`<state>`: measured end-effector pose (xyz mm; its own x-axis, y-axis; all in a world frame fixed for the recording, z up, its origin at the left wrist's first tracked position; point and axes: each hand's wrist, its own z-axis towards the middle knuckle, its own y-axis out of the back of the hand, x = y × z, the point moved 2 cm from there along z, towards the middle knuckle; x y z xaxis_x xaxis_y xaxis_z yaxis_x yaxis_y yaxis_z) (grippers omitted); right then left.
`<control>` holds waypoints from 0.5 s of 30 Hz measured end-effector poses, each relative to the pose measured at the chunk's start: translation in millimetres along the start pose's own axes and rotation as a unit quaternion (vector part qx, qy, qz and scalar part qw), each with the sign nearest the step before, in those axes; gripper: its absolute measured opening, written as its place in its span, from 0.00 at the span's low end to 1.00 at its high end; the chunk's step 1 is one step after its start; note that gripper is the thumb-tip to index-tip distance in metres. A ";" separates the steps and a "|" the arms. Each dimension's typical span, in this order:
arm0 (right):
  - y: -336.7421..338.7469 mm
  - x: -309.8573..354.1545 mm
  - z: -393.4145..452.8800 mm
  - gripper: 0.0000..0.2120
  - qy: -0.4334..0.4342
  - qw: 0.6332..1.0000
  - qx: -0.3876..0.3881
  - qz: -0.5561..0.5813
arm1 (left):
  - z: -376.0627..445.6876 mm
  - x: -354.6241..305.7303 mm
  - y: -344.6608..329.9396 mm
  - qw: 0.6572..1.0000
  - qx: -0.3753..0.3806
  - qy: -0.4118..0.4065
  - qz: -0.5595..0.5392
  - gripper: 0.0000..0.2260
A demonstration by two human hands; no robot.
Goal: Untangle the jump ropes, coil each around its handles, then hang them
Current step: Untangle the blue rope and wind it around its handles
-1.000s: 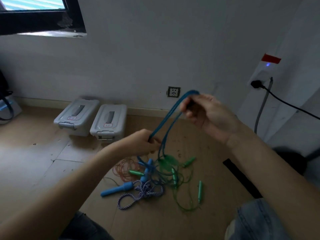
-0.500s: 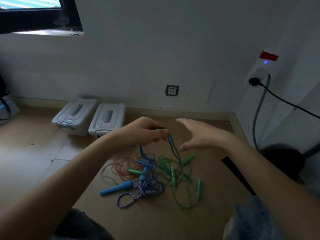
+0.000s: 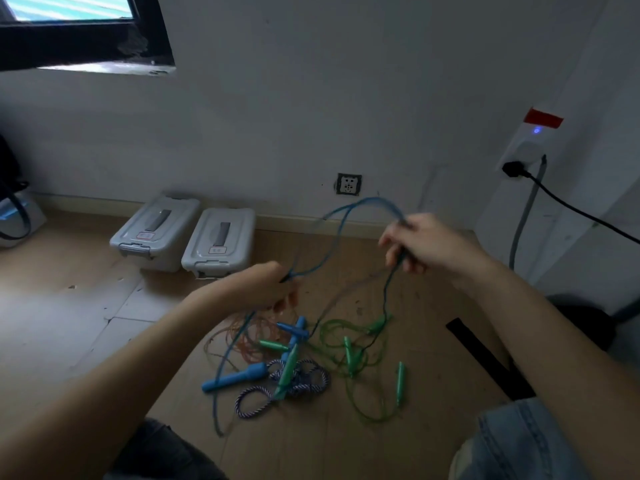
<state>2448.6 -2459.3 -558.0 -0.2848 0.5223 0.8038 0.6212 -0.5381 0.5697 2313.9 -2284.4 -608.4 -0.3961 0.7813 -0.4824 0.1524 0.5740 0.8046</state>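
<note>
We've got the blue rope (image 3: 341,216) up off the floor, arcing between both grips, and we're right in the untangling step: nothing coiled, nothing hung yet. Our right hand (image 3: 420,242) is clenched on the rope at the high end, one strand dropping from below it into the pile. Our left hand (image 3: 263,284) pinches the rope lower down and closer to us, with a long strand sweeping beneath it toward our knee. Under both grips lies the heap: green rope (image 3: 360,344) with its green handles, a blue handle (image 3: 235,375), a striped braided rope (image 3: 277,389) and a thin orange rope (image 3: 249,336), all overlapping on the wooden floor (image 3: 69,327).

Next, we reckon, we need to draw the blue strands clear of the green loops, feeding slack rather than yanking.

Motion blurs the raised loop, so crossings there are unclear. Which handles belong to which rope we can't tell, and no hook shows anywhere.
</note>
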 end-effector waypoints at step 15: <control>-20.1 18.8 -8.5 0.14 0.024 0.961 0.112 0.250 | -16.3 -4.0 35.6 0.910 -0.094 0.035 -0.402 0.10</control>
<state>2424.6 -2444.3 -552.8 0.0607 0.2011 0.9777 0.8291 -0.5556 0.0628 2306.2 -2271.1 -572.2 -0.3688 0.1058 -0.9235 -0.3675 0.8959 0.2495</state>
